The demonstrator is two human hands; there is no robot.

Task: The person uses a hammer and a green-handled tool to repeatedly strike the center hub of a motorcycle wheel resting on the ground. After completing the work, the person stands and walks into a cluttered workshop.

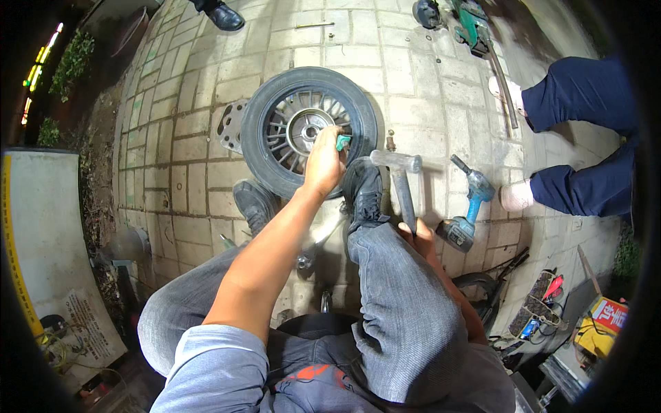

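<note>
A wheel with a black tire (255, 110) and a many-spoked rim lies flat on the paving in front of my shoes. My left hand (328, 160) reaches over its rim, fingers closed on a small green-handled tool (343, 142); its kind and lower end are not clear. Beside my right knee, my right hand (420, 242) grips the handle of a hammer (396, 162). The hammer's head is raised just right of the wheel, near my right shoe (363, 196). Part of the right hand is hidden behind my leg.
A blue cordless impact wrench (475, 196) stands right of the hammer. Another person's legs (582, 189) are beyond it. A green floor jack (472, 31) with a long bar lies at the far right. A metal plate with holes (232, 125) touches the tire's left side.
</note>
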